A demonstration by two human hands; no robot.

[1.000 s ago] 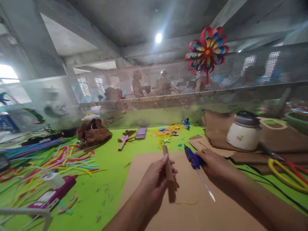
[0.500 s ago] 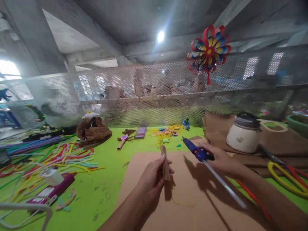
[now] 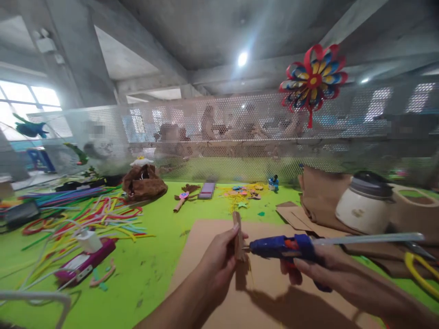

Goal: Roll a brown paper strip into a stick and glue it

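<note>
My left hand [image 3: 221, 256] is closed around a narrow roll of brown paper [image 3: 238, 230], held upright over a brown cardboard sheet [image 3: 202, 237]. Yellow strands hang below the roll. In my right hand [image 3: 318, 269] is a blue glue gun [image 3: 283, 246], its handle gripped and its nozzle pointing left. The nozzle tip is at the right side of the paper roll; whether it touches, I cannot tell. A clear glue stick [image 3: 370, 239] sticks out of the gun's back end to the right.
Pipe cleaners [image 3: 113, 214] and a purple power strip [image 3: 85, 262] lie at left. Behind are a brown furry bag [image 3: 144, 183], a finished paper figure [image 3: 183, 197] and yellow shreds [image 3: 236, 196]. A white pot [image 3: 363, 205], folded brown paper [image 3: 315, 196] and yellow-handled scissors [image 3: 420, 274] are at right.
My right hand has brought the glue gun down and left and turned it, so its nozzle now sits at the roll. My left hand keeps its hold. The view has shifted slightly left.
</note>
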